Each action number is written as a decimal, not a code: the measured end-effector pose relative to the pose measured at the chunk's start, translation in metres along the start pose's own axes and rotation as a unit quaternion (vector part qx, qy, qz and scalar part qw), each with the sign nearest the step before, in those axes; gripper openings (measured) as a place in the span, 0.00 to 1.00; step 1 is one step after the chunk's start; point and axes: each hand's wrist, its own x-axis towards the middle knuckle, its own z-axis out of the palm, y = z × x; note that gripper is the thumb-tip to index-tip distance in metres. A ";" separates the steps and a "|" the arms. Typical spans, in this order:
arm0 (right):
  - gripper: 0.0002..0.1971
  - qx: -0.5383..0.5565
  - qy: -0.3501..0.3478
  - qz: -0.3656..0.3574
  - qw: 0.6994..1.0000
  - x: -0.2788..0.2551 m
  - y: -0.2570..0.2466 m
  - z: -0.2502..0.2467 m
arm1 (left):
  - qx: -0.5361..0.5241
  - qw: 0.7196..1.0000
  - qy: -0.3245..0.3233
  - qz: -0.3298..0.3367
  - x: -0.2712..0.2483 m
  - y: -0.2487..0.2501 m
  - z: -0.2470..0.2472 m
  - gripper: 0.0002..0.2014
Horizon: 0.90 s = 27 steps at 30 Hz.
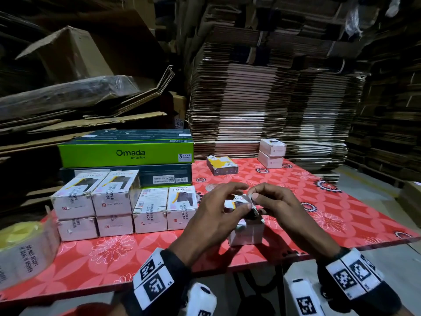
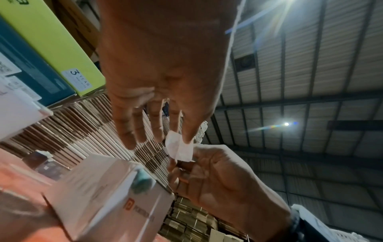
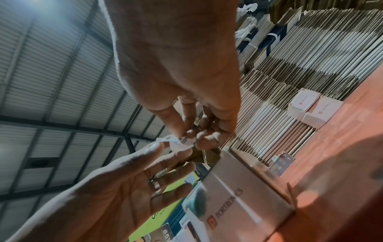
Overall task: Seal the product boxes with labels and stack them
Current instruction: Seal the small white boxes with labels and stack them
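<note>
- Left hand (image 1: 216, 208), other fingers spread, and right hand (image 1: 276, 202), fingers curled, both pinch a small crumpled white paper label (image 2: 179, 147).
- They hover, seemingly just above a small white cardboard product box (image 1: 247, 232).

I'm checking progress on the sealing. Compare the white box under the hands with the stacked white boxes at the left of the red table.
The white box under the hands stands alone on the red table; the stacked white boxes sit two high. The stacked ones carry "DO NOT ACCEPT IF SEAL IS BROKEN" labels; both hands pinch the small white label above the lone box. Both are white Portronics cartons.
</note>
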 end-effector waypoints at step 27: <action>0.09 -0.004 -0.003 -0.083 0.997 -0.021 -0.009 0.009 | -0.206 0.974 0.091 -0.001 -0.006 -0.004 0.002 0.06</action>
